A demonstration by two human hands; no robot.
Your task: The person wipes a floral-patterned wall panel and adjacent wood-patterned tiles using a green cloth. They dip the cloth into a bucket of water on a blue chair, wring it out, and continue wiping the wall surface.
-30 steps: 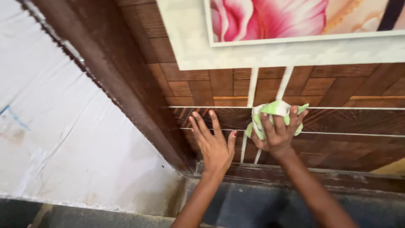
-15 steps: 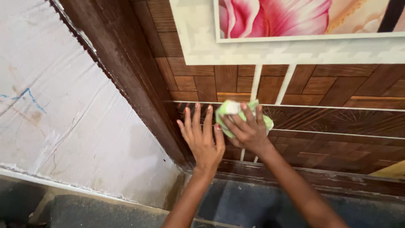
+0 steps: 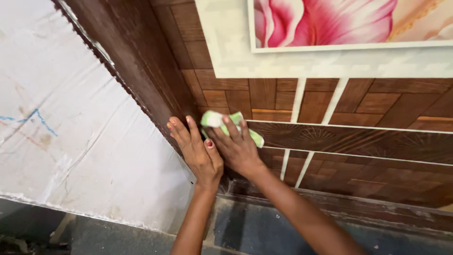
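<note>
Currently wiping: right hand (image 3: 236, 148) presses a green cloth (image 3: 226, 123) flat against the brown panel (image 3: 358, 141), fingers spread over it. Left hand (image 3: 196, 151), at its nine o'clock, lies open, bracing, holding nothing. Next stroke likely needs steady pressure.

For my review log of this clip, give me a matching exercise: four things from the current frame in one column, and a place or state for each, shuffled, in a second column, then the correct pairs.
Column one:
1. green cloth
2. left hand
3. flower picture
4. white wall

Column two:
A. top of the view, pink petals in a pale frame
B. left of the dark door frame, with faint blue marks
C. pressed to the wooden door panel under the right hand
D. flat on the wood, fingers spread, holding nothing

Pairs: 1-C, 2-D, 3-A, 4-B
</note>
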